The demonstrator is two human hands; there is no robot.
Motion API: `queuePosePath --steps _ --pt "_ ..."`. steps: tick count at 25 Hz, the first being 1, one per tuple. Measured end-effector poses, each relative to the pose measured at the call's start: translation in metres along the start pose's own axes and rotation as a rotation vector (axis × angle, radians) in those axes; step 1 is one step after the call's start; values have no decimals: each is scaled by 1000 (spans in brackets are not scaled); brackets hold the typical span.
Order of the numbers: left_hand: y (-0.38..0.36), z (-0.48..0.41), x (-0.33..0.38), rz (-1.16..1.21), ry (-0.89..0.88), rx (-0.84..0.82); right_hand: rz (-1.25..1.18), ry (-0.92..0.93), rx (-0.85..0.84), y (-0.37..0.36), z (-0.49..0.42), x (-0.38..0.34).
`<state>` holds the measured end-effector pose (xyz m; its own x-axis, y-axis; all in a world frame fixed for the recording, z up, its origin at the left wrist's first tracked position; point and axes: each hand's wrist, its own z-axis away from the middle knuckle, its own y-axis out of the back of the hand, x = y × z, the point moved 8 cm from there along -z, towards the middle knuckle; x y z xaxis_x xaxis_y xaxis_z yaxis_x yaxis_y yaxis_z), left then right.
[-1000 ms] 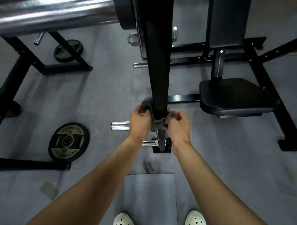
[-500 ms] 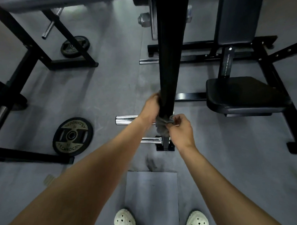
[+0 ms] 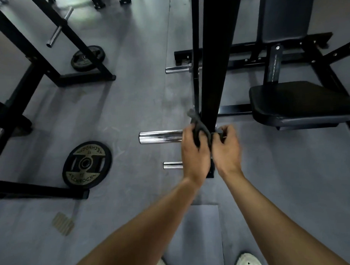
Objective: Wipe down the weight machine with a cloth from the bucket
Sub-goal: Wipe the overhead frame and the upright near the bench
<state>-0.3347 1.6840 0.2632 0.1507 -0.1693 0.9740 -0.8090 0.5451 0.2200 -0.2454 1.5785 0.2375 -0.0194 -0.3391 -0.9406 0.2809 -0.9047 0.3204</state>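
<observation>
Two bare hands meet low on the weight machine, both closed on one dark grey cloth. The left hand has its fingers curled round a bunched end of it. The right hand, slightly blurred, pinches the other end just beside the left hand. The cloth is a single crumpled, soft-looking rag. It is wrapped round the near face and left edge of the machine's black upright steel post, close to the post's foot, with one corner sticking up on the left. Three round chrome pegs project leftward from the machine: a thick one touching the left hand's knuckles, a thinner short one below it, and a third further back. Right of the post sit one black padded seat and one black padded backrest on a black bolted frame. The grey rubber floor carries two round weight plates. A black one with gold lettering leans against a black rack foot near the floor's left edge, and a smaller dark one lies further back under another rack. That rack bears a fourth chrome peg. A small ribbed beige object lies near the left forearm. A paler grey rectangular mat lies at the bottom edge, between two white perforated shoes.
</observation>
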Motion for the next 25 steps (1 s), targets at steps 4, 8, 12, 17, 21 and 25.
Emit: queuePosePath --steps 4,8,12,17,21,25 --pt "-2 -2 -58 -173 -276 7 146 192 -20 -18 -13 39" --pt "-15 6 -127 -201 -330 0 195 359 9 -38 -21 83" --pt "-34 -8 -199 -111 -211 28 141 532 80 -64 -32 126" --pt "-52 -19 -228 58 -392 84 -41 759 211 -79 -47 152" --pt "-57 -29 -253 124 -593 91 -108 903 277 -86 -55 170" --pt "-54 -30 -290 135 -343 86 -39 727 219 -88 -62 201"
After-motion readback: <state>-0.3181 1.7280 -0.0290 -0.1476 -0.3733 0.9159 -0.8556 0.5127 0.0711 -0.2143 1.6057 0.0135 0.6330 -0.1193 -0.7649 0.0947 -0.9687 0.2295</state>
